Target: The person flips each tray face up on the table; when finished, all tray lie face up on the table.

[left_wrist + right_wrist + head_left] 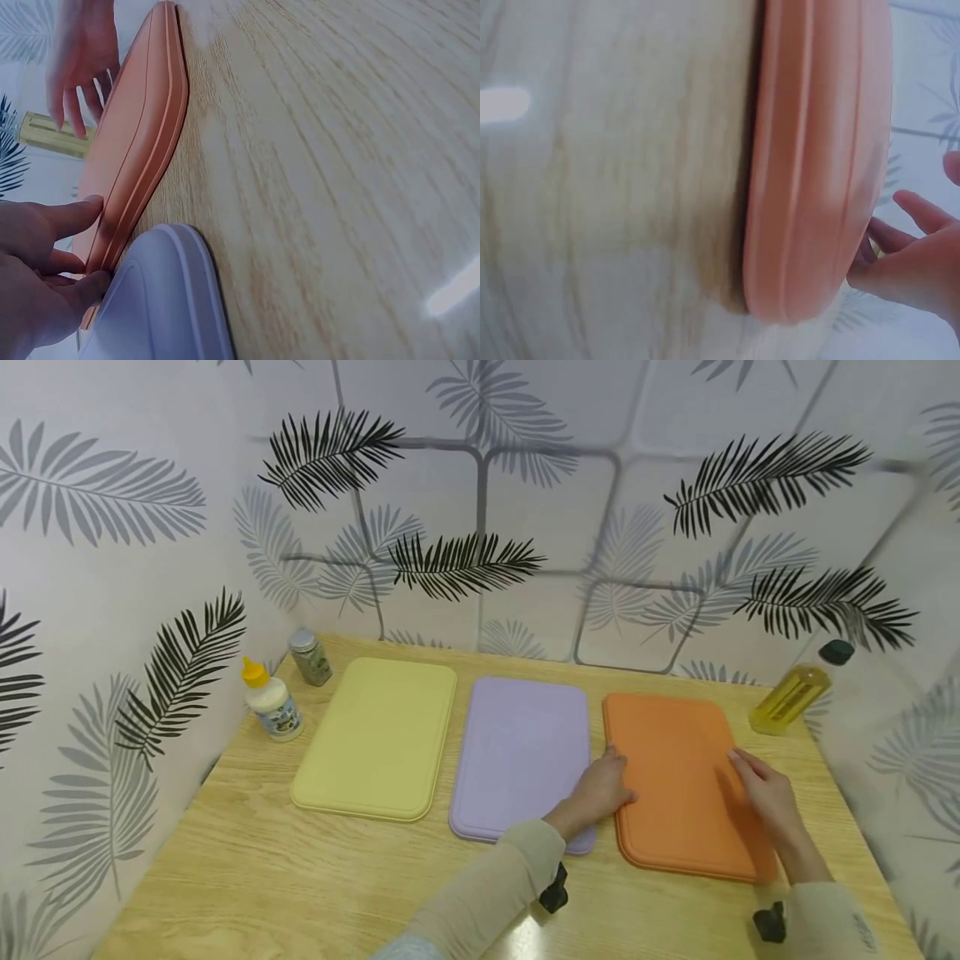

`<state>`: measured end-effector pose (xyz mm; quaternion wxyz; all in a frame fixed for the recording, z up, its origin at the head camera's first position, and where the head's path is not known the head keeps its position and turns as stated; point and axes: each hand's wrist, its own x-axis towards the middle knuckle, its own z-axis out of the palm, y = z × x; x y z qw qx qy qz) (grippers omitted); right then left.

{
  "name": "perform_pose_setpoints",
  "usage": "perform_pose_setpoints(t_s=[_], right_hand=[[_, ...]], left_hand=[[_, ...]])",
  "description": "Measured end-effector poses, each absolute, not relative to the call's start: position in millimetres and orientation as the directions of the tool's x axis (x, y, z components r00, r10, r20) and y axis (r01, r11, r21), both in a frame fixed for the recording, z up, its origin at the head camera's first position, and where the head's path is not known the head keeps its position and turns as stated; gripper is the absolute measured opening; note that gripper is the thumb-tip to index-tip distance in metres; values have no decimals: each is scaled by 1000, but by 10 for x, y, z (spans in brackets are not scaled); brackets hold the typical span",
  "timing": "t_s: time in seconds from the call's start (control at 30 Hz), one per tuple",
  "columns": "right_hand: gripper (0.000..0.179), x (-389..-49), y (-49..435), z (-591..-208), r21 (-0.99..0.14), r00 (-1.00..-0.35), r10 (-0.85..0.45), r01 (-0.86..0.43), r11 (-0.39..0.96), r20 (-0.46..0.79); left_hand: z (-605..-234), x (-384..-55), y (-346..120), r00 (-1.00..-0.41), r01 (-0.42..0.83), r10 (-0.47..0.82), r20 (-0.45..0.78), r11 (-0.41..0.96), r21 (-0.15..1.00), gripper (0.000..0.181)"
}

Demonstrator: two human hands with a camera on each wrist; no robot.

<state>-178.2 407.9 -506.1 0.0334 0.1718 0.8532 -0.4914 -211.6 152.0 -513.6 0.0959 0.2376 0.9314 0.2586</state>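
A flat orange case (675,777) with rounded corners and a ridged rim lies on the wooden table. My left hand (602,789) grips its left edge; in the left wrist view the thumb (91,208) lies on the top border and a finger is tucked at the lower rim. At the opposite edge is my right hand (771,793), its fingers loosely extended along the side, as the right wrist view also shows. A matching purple case (525,752) lies beside the orange one, partly covered by my left wrist. Farther left is a yellow case (378,739).
A bottle of yellow liquid with a dark cap (791,697) stands at the back right. At the back left are a white bottle with a yellow nozzle (273,706) and a small jar with a grey lid (311,657). Leaf-patterned walls (525,510) border the table (285,885).
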Motion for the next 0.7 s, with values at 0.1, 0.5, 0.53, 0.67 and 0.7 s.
perform_pose_setpoints(t_s=[0.1,0.5,0.53,0.67,0.7], right_hand=[[72,-1767,4118,-5062,-833,-928,274,352,426,-252],[69,-1778,4414,-4988,-877,-977,146,204,435,-155],[68,-1786,4435,-4973,-887,-981,128,184,423,-143],[71,-1826,4485,-4897,-922,-991,71,132,365,-113],[72,-1833,4489,-4869,-931,-991,65,132,340,-117]], left_hand=[[-5144,-2118,1511,-866,395,496,-61,755,523,60],[-5151,-2155,1504,-864,388,497,-84,763,517,61],[-5152,-2162,1500,-864,391,497,-81,763,514,60],[-5156,-2176,1482,-861,407,504,-68,764,501,59],[-5155,-2178,1477,-860,411,506,-63,761,502,59]])
